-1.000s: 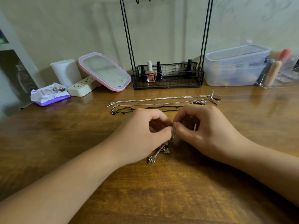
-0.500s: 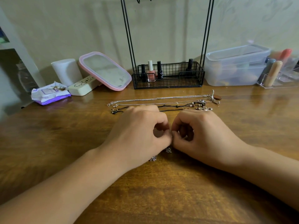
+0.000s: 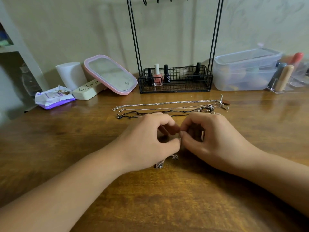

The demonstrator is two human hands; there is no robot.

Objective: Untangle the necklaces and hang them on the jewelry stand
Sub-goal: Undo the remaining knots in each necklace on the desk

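A: Where do the hands sit relative to the jewelry stand (image 3: 175,47)?

B: Both in front of it, low over the wooden surface (image 3: 184,198); the left hand (image 3: 147,144) and the right hand (image 3: 212,141) meet thumb to thumb, straight out from the stand's wire basket (image 3: 175,84).

A: And the grip of each?

B: Narrow on both; the fingers are curled in, and thumb and forefinger of each hand pinch a small silver piece of the tangled necklace (image 3: 167,160) between them; the piece itself is too small to make out; charms of that necklace show under the left hand, touching the surface.

A: The other necklaces?

B: Laid out in a row between the hands and the stand; a silver chain (image 3: 167,103) is nearest the stand, a finer silver chain is just beside it, then black cords (image 3: 150,113) are closest to the hands; their pendants gather at the right end.

A: Anything hanging on the stand?

B: Its hooks are cut off by the top edge, so I cannot tell; the basket holds nail polish bottles (image 3: 158,75).

A: What flanks the stand?

B: To its left, a pink-rimmed mirror (image 3: 110,76), a white cylinder (image 3: 71,75), a cream case (image 3: 87,90) and a purple packet (image 3: 53,99); to its right, clear plastic boxes (image 3: 245,71) and a clear organizer (image 3: 291,81).
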